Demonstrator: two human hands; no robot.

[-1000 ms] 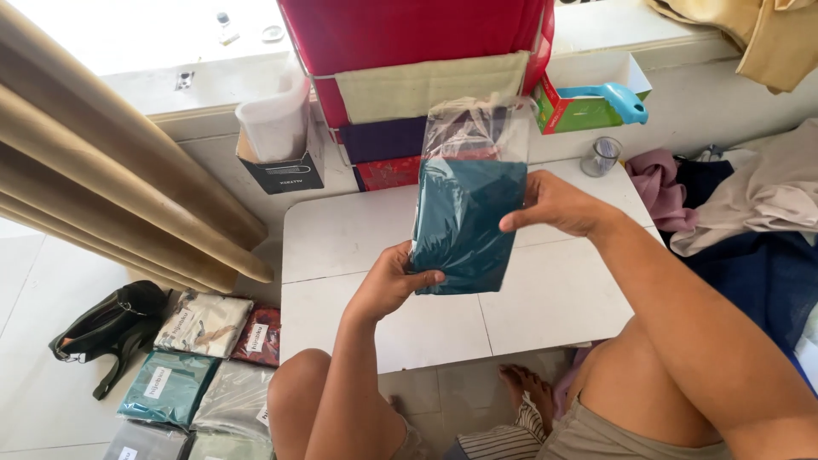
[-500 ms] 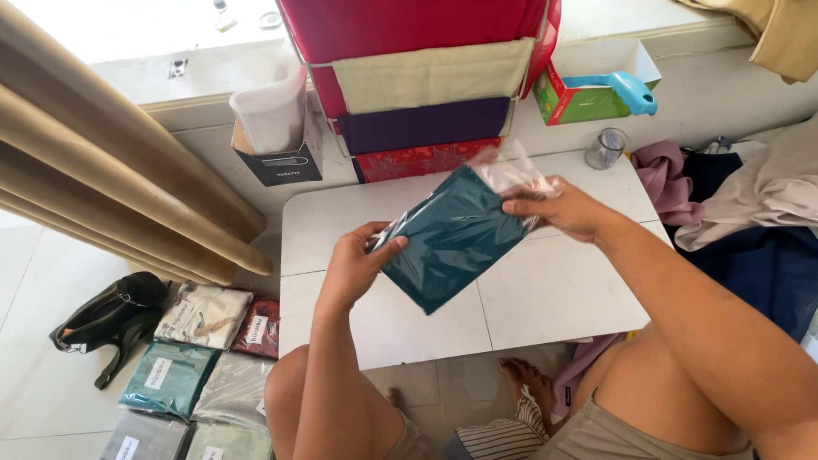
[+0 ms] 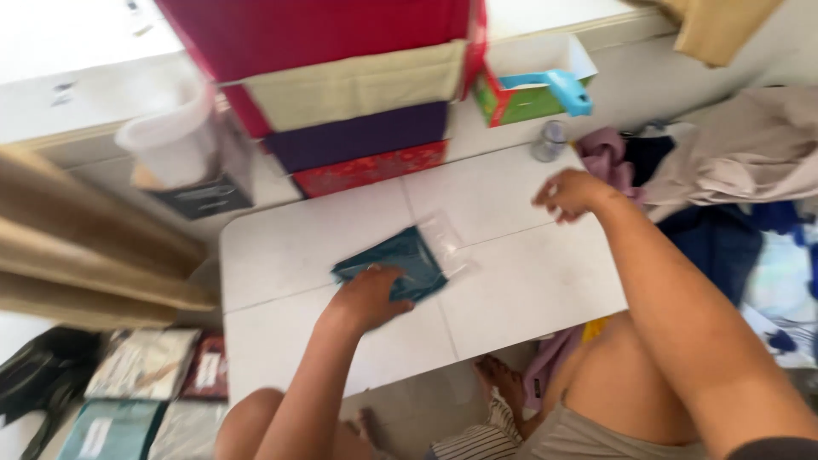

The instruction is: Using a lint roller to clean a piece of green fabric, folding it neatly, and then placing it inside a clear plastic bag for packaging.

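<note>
A dark teal folded cloth in a clear plastic bag [image 3: 400, 260] lies flat on the small white table [image 3: 520, 281]. My left hand [image 3: 371, 298] presses down on its near edge. My right hand [image 3: 569, 194] hovers empty over the table's far right corner, fingers loosely curled, close to a small glass jar [image 3: 550, 140]. The frame is motion-blurred.
Stacked red, beige and purple fabric boxes [image 3: 358, 111] stand behind the table. A white tub [image 3: 175, 140] sits at the left, a green box with a blue tool [image 3: 537, 89] at the right. Packaged cloths [image 3: 141, 366] lie on the floor left; loose clothes [image 3: 733, 162] pile right.
The bagged cloth was held up in both hands, then lowered onto the table. My right hand has let go and moved right; my left hand stays on it.
</note>
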